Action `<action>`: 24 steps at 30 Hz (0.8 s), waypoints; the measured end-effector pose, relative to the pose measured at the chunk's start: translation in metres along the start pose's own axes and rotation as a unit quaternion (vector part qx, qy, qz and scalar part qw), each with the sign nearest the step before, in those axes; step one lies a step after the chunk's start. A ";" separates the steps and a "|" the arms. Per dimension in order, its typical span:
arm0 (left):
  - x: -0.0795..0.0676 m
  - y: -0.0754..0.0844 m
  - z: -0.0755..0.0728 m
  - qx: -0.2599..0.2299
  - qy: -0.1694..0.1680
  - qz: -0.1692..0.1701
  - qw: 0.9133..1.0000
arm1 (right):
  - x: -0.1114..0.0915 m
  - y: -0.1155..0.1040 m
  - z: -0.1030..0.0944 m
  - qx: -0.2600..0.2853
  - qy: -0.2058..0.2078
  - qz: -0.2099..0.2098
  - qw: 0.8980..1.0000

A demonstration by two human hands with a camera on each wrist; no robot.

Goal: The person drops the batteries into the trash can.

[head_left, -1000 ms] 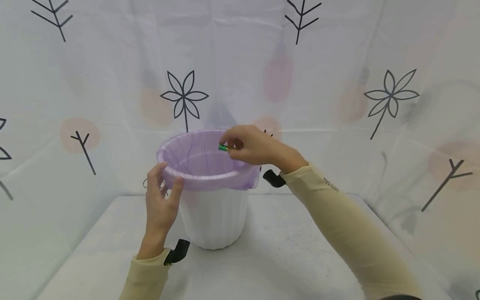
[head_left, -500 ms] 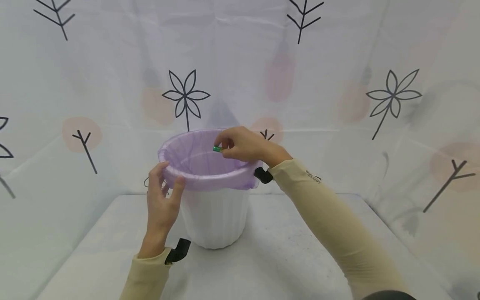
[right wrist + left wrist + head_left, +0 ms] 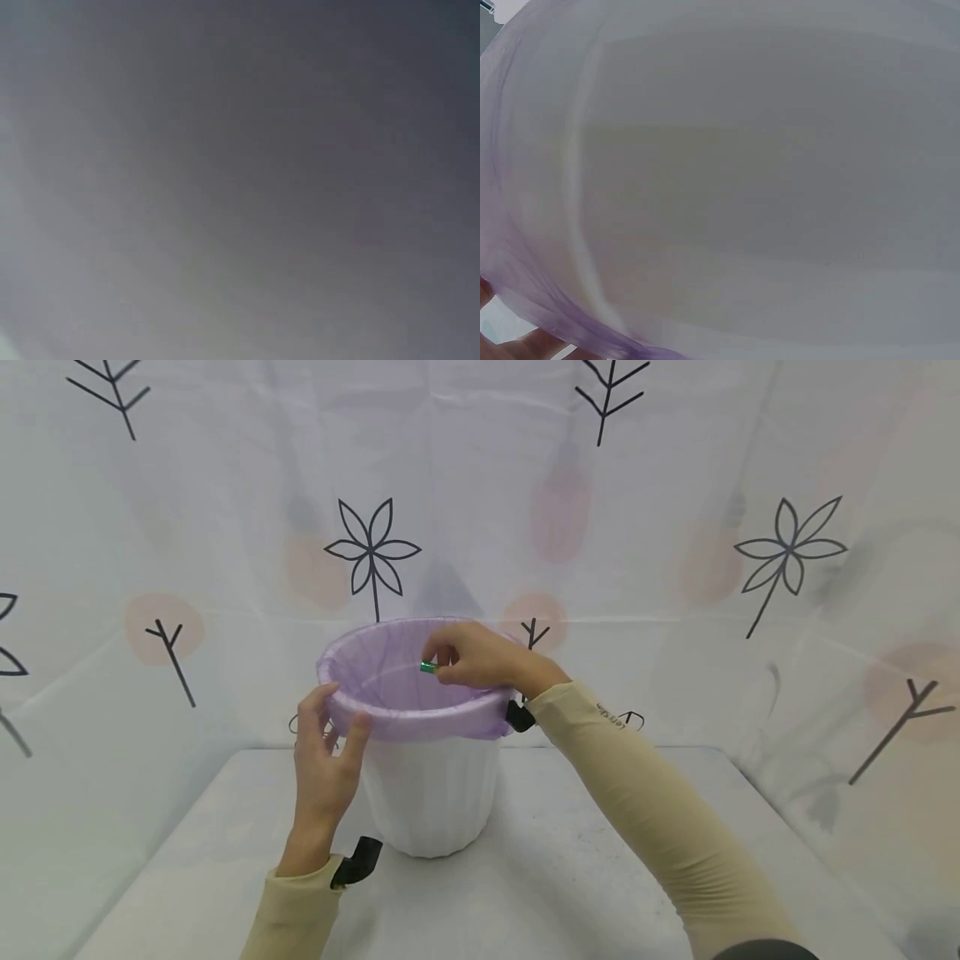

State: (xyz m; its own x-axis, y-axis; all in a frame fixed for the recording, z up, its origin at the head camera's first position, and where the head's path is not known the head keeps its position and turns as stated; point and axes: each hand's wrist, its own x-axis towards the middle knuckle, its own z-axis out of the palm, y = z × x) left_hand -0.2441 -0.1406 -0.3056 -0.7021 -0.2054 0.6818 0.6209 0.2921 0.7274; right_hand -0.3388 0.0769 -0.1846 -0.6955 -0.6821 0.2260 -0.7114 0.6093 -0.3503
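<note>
A white trash can [image 3: 431, 793] stands on the table, lined with a purple bag [image 3: 420, 727] folded over its rim. My left hand [image 3: 324, 772] holds the can at the left of the rim, thumb in front and fingers round the side. In the left wrist view a few fingers [image 3: 536, 345] touch the bag's edge. Over the can's opening, my right hand [image 3: 480, 656] pinches a small shiny green cylinder, which looks like a battery [image 3: 428, 667], between thumb and fingers. The right wrist view is a grey blur in which no hand shows.
The white tabletop [image 3: 585, 860] extends around the can. Behind it hangs a pale cloth backdrop [image 3: 480, 468] printed with flowers and twigs. Black wrist mounts [image 3: 358, 862] stick out at both cuffs, the right one close to the can's rim.
My right hand has moved left and slightly down over the can's opening, carrying the battery. The left hand and the can stay where they were.
</note>
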 end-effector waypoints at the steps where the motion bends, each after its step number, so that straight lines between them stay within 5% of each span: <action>1: 0.000 0.000 0.000 0.000 0.000 0.000 1.000 | 0.000 0.000 0.001 -0.002 -0.001 -0.002 1.000; 24: 0.000 -0.001 0.000 0.006 -0.003 -0.004 1.000 | -0.001 0.002 0.003 -0.018 0.005 -0.010 1.000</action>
State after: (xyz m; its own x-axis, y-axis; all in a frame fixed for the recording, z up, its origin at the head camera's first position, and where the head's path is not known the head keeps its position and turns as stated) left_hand -0.2444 -0.1411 -0.3063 -0.7093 -0.2027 0.6751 0.6107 0.3017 0.7322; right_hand -0.3394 0.0771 -0.1885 -0.6817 -0.6905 0.2421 -0.7284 0.6093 -0.3132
